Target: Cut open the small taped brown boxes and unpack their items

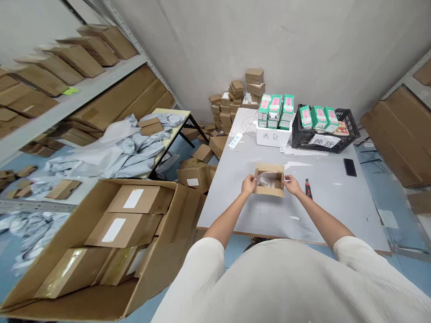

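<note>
A small cardboard box (269, 190) with its flaps up lies on the grey table in front of me. Something pale and some plastic wrap show inside it, too small to name. My left hand (249, 184) grips the box's left side with bent fingers. At the opposite side, my right hand (291, 184) pinches the right edge. Just right of that hand lies a red and black box cutter (308, 189), not touched by it.
A white bin (273, 137) and a black crate (301, 141) holding green boxes stand at the table's back. A phone (349, 167) lies at right, a power strip (235, 141) at left. A large carton (178, 224) of boxes stands left of the table.
</note>
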Motion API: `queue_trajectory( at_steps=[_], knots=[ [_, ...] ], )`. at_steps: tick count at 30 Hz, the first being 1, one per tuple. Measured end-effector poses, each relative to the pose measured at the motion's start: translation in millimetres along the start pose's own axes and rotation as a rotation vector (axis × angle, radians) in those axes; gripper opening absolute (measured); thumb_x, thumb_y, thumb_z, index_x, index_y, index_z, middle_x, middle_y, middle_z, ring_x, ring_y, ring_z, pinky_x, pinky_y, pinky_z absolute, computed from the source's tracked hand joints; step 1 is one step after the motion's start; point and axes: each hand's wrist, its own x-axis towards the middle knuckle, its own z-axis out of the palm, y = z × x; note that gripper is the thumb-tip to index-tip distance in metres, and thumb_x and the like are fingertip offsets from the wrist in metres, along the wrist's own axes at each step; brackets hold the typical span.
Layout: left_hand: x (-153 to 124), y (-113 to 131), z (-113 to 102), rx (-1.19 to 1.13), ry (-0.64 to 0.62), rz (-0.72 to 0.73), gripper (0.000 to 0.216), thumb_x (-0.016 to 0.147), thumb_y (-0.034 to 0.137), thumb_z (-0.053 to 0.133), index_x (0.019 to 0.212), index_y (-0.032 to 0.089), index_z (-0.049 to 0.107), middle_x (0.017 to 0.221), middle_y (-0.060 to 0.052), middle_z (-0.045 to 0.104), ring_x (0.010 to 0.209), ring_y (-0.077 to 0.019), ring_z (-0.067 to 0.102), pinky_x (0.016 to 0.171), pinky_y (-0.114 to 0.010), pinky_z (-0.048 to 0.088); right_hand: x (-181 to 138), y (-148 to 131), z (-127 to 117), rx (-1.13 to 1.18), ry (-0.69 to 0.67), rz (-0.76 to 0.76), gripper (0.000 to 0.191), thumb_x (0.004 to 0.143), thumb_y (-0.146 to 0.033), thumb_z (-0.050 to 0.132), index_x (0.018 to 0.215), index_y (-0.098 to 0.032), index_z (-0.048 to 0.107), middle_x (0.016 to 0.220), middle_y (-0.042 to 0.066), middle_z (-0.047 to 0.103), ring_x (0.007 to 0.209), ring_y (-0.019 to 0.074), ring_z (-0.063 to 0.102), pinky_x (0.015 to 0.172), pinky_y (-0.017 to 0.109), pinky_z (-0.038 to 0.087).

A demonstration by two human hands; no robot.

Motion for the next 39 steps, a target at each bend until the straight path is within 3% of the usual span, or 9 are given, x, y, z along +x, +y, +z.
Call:
queue_trajectory(
  at_steps=[7, 11, 15, 19, 27, 32, 34, 37, 39],
  knots=[
    [1, -7, 13, 0.202, -0.123, -0.046, 0.025, 0.094, 0.018, 0.065, 0.111, 0.026, 0.081, 0.127, -0.006, 0.082, 0.124, -0.0253, 0.073, 0.108, -0.032, 0.052, 6, 20, 13, 0.149, -0.200, 0.022, 0.066, 0.083, -0.023, 0.079, 0.147, -0.022, 0.064, 0.136, 0.015, 0.076, 0.122, 0.0270, 0.075, 0.104, 0.041, 0.061],
    [-4, -10, 12, 0.177, -0.079, -0.015, 0.035, 0.094, 0.019, 0.063, 0.124, 0.025, 0.081, 0.139, -0.007, 0.078, 0.134, -0.0284, 0.070, 0.114, -0.035, 0.051, 12, 19, 17, 0.196, -0.232, 0.001, 0.071, 0.082, -0.022, 0.080, 0.150, -0.024, 0.062, 0.134, 0.014, 0.077, 0.116, 0.0266, 0.077, 0.101, 0.042, 0.063],
    [-8, -16, -3, 0.128, -0.023, -0.004, 0.044, 0.095, 0.024, 0.066, 0.138, 0.024, 0.074, 0.146, -0.009, 0.074, 0.138, -0.0306, 0.068, 0.117, -0.039, 0.051, 17, 3, 27, 0.101, -0.206, -0.023, 0.073, 0.082, -0.026, 0.078, 0.152, -0.024, 0.058, 0.134, 0.012, 0.075, 0.097, 0.0228, 0.079, 0.095, 0.042, 0.065],
    [-8, -25, -31, 0.080, 0.021, -0.011, 0.053, 0.096, 0.025, 0.065, 0.149, 0.024, 0.064, 0.148, -0.011, 0.072, 0.136, -0.0306, 0.069, 0.116, -0.041, 0.052, 21, -27, 49, -0.018, -0.151, -0.155, 0.074, 0.080, -0.028, 0.077, 0.151, -0.025, 0.058, 0.130, 0.011, 0.075, 0.097, 0.0242, 0.076, 0.099, 0.044, 0.063],
    [3, -67, -124, 0.074, 0.184, 0.023, 0.048, 0.095, 0.020, 0.063, 0.143, 0.016, 0.066, 0.154, -0.018, 0.063, 0.140, -0.0316, 0.064, 0.121, -0.040, 0.048, 19, -99, 146, -0.003, -0.121, -0.229, 0.073, 0.079, -0.031, 0.074, 0.150, -0.025, 0.059, 0.139, 0.014, 0.066, 0.100, 0.0252, 0.074, 0.105, 0.048, 0.061],
    [31, -92, -218, 0.062, 0.259, 0.010, 0.046, 0.092, 0.023, 0.067, 0.138, 0.021, 0.070, 0.151, -0.016, 0.064, 0.142, -0.0332, 0.062, 0.123, -0.042, 0.047, 28, -173, 224, 0.091, -0.197, -0.214, 0.081, 0.080, -0.036, 0.074, 0.158, -0.023, 0.055, 0.151, 0.017, 0.061, 0.116, 0.0304, 0.072, 0.112, 0.051, 0.059],
    [48, -92, -261, 0.060, 0.310, 0.056, 0.047, 0.094, 0.026, 0.065, 0.141, 0.021, 0.068, 0.153, -0.016, 0.063, 0.149, -0.0316, 0.057, 0.129, -0.042, 0.042, 40, -214, 250, 0.177, -0.252, -0.210, 0.093, 0.081, -0.036, 0.074, 0.167, -0.021, 0.044, 0.161, 0.017, 0.056, 0.128, 0.0322, 0.070, 0.116, 0.051, 0.056],
    [71, -88, -313, 0.060, 0.430, 0.072, 0.056, 0.103, 0.043, 0.056, 0.155, 0.023, 0.057, 0.176, -0.015, 0.041, 0.168, -0.0313, 0.030, 0.136, -0.049, 0.030, 55, -267, 279, 0.227, -0.241, -0.245, 0.099, 0.084, -0.038, 0.074, 0.174, -0.023, 0.034, 0.177, 0.014, 0.039, 0.154, 0.0350, 0.052, 0.123, 0.050, 0.050],
    [80, -88, -332, 0.082, 0.436, 0.024, 0.061, 0.104, 0.052, 0.055, 0.161, 0.028, 0.051, 0.183, -0.011, 0.027, 0.171, -0.0330, 0.019, 0.137, -0.057, 0.024, 58, -287, 291, 0.209, -0.250, -0.273, 0.095, 0.087, -0.041, 0.074, 0.172, -0.022, 0.038, 0.178, 0.014, 0.037, 0.158, 0.0365, 0.046, 0.124, 0.050, 0.049]
  ],
)
